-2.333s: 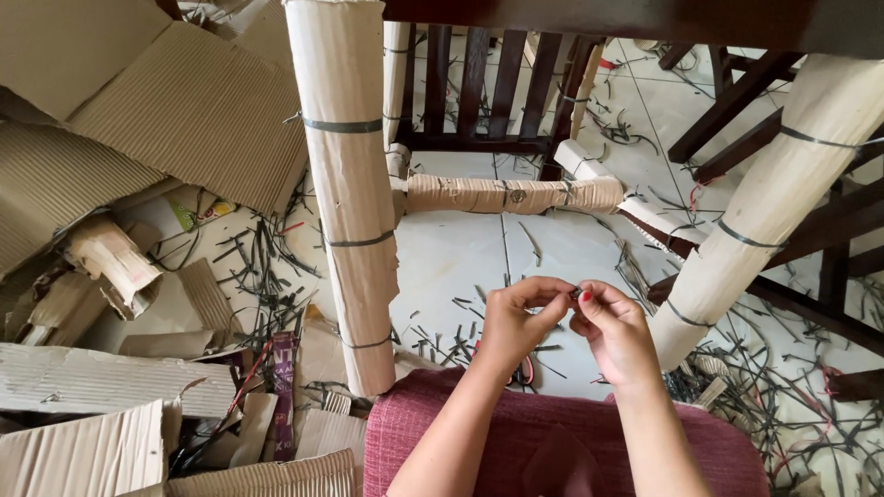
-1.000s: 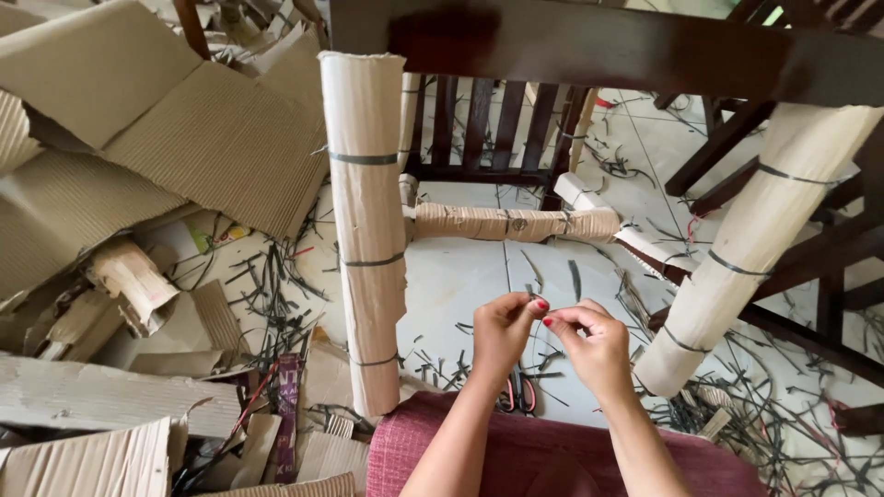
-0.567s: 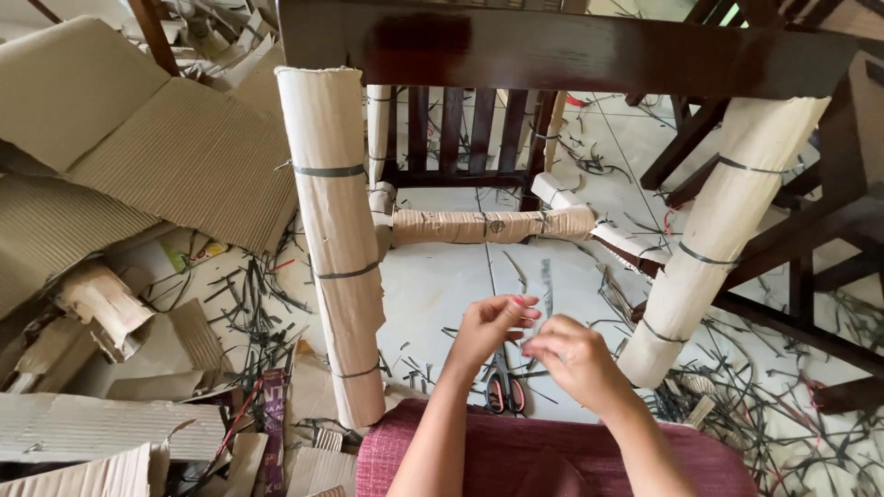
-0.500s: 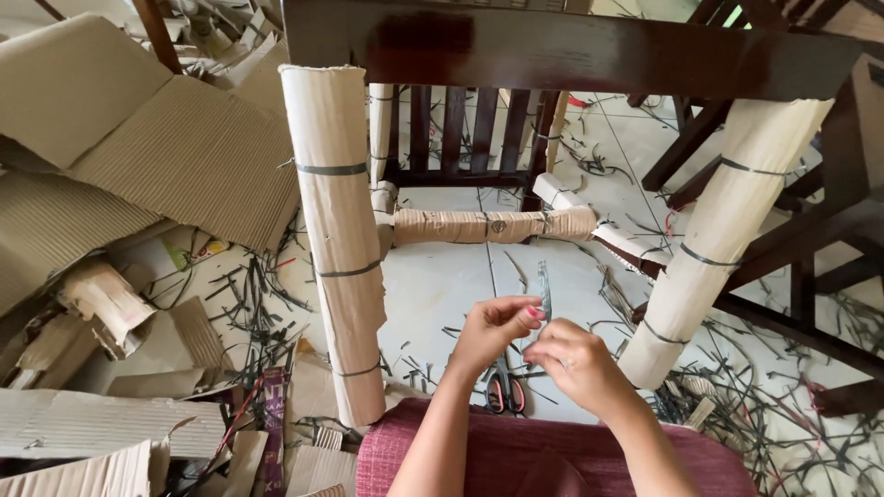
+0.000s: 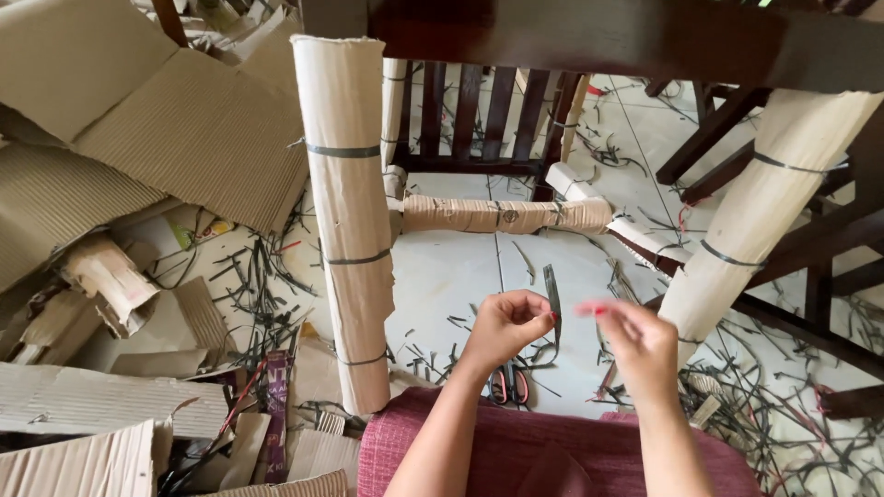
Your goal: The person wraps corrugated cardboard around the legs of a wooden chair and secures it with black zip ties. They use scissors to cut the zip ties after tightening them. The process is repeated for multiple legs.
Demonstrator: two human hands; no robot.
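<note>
Seen from above, with the cardboard-wrapped chair leg (image 5: 348, 221) as landmark. Left of the leg, corrugated cardboard sheets (image 5: 184, 129) lie heaped on the floor (image 5: 460, 276). Just right of the leg's lower end, the left hand (image 5: 505, 324) has its grip pinched narrow on a dark plastic strap (image 5: 552, 299) that stands upright. Below that hand, red-handled scissors (image 5: 508, 385) lie on the floor. Farther right, the right hand (image 5: 635, 345) is motion-blurred; its grip cannot be told.
</note>
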